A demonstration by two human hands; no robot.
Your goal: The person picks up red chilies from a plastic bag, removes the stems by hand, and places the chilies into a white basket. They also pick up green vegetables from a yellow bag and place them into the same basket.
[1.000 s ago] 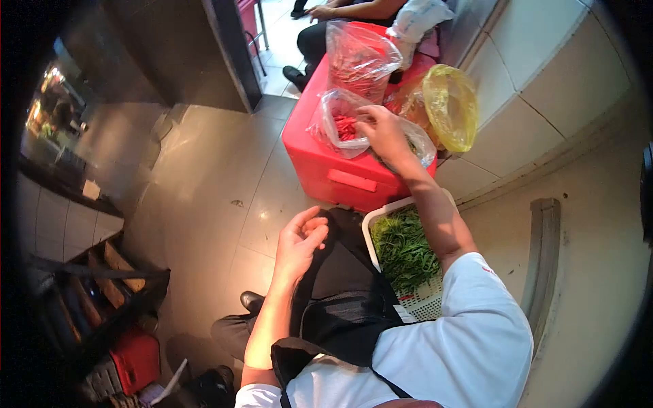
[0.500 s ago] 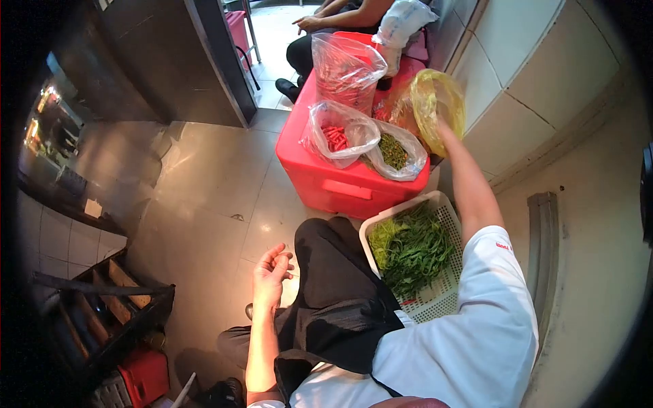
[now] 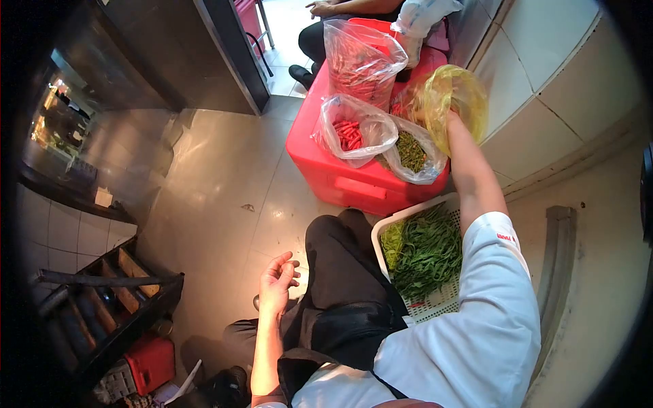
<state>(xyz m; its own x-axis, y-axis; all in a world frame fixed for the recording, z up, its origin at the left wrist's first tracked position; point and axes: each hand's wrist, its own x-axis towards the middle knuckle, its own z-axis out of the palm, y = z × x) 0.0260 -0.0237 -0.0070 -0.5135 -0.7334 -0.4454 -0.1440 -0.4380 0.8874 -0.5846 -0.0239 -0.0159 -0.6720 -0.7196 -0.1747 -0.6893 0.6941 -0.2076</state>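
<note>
My right hand [image 3: 455,117] reaches into the mouth of a translucent yellow plastic bag [image 3: 474,92] on the red cooler box; its fingers are hidden in the bag. My left hand [image 3: 277,277] hovers beside my left knee, palm up, fingers loosely curled and apart, with nothing visible in it. Left of the yellow bag, a clear bag of cut red chilies [image 3: 349,136] and a clear bag of small green chilies [image 3: 410,151] stand open. Behind them is a larger clear bag of red chilies [image 3: 355,71].
The red cooler box [image 3: 320,178] stands in front of me, against the tiled wall. A white basket [image 3: 382,234] of leafy greens [image 3: 430,253] sits by my right leg. Another person's hand [image 3: 321,9] shows beyond the doorway. A dark rack [image 3: 112,299] is at the left.
The view has shifted a little, so the cooler and bags appear further right. My right hand is still inside the yellow bag, and the left keeps nearly the same pose.
</note>
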